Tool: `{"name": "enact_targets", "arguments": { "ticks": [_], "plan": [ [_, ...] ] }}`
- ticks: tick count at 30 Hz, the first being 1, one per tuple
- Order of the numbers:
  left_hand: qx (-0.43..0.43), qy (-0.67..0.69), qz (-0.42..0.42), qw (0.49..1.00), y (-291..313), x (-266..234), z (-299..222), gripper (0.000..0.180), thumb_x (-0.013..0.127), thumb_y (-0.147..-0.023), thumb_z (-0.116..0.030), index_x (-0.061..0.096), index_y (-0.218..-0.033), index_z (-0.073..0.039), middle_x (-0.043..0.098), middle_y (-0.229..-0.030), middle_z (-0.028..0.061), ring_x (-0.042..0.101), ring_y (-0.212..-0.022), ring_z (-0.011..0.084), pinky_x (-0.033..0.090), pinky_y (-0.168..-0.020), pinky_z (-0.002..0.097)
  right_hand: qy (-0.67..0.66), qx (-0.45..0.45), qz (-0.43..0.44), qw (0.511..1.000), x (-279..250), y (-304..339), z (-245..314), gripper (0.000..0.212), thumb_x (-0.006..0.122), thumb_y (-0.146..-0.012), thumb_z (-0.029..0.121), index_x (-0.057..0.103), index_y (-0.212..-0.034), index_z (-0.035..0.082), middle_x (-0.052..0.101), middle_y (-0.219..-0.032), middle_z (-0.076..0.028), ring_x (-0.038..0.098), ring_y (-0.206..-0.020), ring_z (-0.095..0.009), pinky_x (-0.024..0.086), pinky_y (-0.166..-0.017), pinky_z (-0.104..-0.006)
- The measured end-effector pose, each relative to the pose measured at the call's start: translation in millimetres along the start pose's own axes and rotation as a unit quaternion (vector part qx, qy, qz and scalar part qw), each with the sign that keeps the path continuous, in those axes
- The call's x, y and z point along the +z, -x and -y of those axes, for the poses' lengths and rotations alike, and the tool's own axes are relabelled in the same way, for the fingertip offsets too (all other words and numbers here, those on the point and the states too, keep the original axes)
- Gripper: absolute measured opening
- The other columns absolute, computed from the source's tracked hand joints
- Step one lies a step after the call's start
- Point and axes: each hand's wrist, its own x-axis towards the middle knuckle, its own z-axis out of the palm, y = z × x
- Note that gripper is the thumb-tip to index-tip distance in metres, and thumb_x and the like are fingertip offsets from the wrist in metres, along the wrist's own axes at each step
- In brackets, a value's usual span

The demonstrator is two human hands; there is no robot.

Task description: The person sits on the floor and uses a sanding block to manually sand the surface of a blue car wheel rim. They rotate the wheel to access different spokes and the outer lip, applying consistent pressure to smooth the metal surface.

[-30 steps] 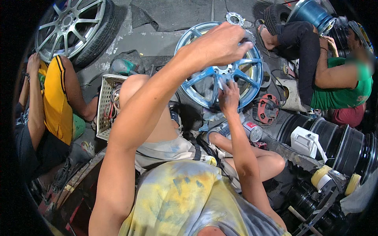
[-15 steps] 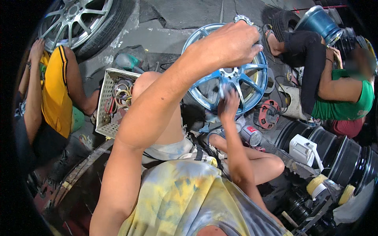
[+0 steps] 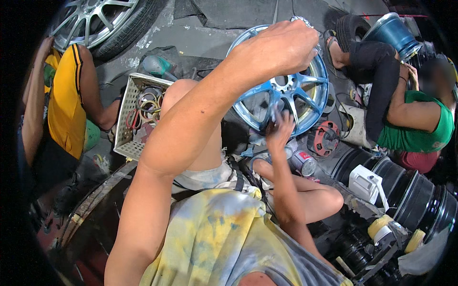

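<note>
While the person sits on the grey concrete floor (image 3: 191,38) with knees drawn up, a shiny blue alloy wheel rim with slim spokes (image 3: 305,90) stands tilted upright in front of them, just past the knees. Their left hand (image 3: 281,45) is curled closed over the top edge of the rim, gripping it; the raised left forearm crosses the middle of the picture and hides the rim's left side. Their right hand (image 3: 279,131) presses against the lower spokes, fingers bunched together on something small and pale; what it is cannot be made out, as the hand is blurred.

Just beside the right hand, near the rim's lower edge, lies a silver spray can with a red label (image 3: 303,164). To the left, a white plastic basket (image 3: 125,124) holds loose coloured rings and wires, partly hidden by the left arm. At the upper left, a silver alloy wheel with its black tyre (image 3: 95,21) is cut off by the picture's edge.

A person in a yellow sleeveless shirt (image 3: 64,105) sits at the left, largely cut off. Another person in a green top (image 3: 417,126) sits at the upper right, holding a dark blue rim (image 3: 393,31). Black drums (image 3: 415,200) crowd the lower right corner.
</note>
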Motion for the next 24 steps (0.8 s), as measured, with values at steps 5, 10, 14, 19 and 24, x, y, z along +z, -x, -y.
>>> {"name": "enact_targets", "arguments": {
  "ticks": [5, 10, 14, 19, 24],
  "plan": [
    [0.007, 0.049, 0.063, 0.997, -0.4, 8.9, -8.6, 0.032, 0.066, -0.097, -0.027, 0.074, -0.097, 0.005, 0.071, -0.088, 0.0287, 0.070, -0.084, 0.0466, 0.057, -0.078, 0.0507, 0.005, -0.072, -0.043, 0.996, 30.1, -43.2, -52.3, 0.048, 0.067, -0.079, 0.004, 0.071, -0.127, 0.008, 0.063, -0.110, -0.019, 0.058, -0.103, -0.042, 0.046, -0.086, -0.0519],
    [0.009, 0.007, 0.014, 1.000, -4.1, 3.0, 2.0, 0.033, 0.065, -0.097, -0.027, 0.074, -0.097, 0.005, 0.071, -0.089, 0.0286, 0.070, -0.083, 0.0469, 0.057, -0.077, 0.0515, -0.008, -0.088, 0.013, 0.996, -4.3, -23.9, -11.0, 0.048, 0.064, -0.075, 0.001, 0.072, -0.122, 0.006, 0.062, -0.104, -0.019, 0.059, -0.101, -0.042, 0.046, -0.084, -0.0518],
    [0.003, 0.044, 0.076, 0.996, -3.2, 4.4, -11.9, 0.032, 0.065, -0.097, -0.026, 0.074, -0.097, 0.005, 0.071, -0.089, 0.0289, 0.070, -0.084, 0.0479, 0.058, -0.078, 0.0509, 0.026, -0.084, -0.050, 0.995, 33.4, -51.0, -37.9, 0.031, 0.065, -0.081, 0.008, 0.072, -0.111, 0.006, 0.060, -0.102, -0.017, 0.058, -0.103, -0.040, 0.044, -0.084, -0.0511],
    [-0.023, 0.010, 0.053, 0.998, -0.3, 1.2, 1.5, 0.032, 0.064, -0.098, -0.026, 0.075, -0.103, 0.004, 0.072, -0.091, 0.0289, 0.071, -0.087, 0.0465, 0.057, -0.081, 0.0521, -0.011, -0.089, -0.006, 0.996, -1.6, -21.3, -10.9, 0.028, 0.064, -0.081, 0.008, 0.072, -0.108, 0.007, 0.060, -0.103, -0.017, 0.057, -0.100, -0.041, 0.043, -0.081, -0.0514],
    [-0.014, 0.017, 0.066, 0.998, -2.9, 5.8, -3.7, 0.032, 0.064, -0.098, -0.026, 0.076, -0.101, 0.003, 0.071, -0.090, 0.0294, 0.071, -0.088, 0.0465, 0.057, -0.081, 0.0515, 0.008, -0.098, -0.026, 0.995, 35.7, -73.3, -44.0, 0.051, 0.064, -0.083, 0.011, 0.069, -0.134, 0.012, 0.065, -0.114, -0.011, 0.057, -0.107, -0.035, 0.043, -0.086, -0.0479]
  ]
}}
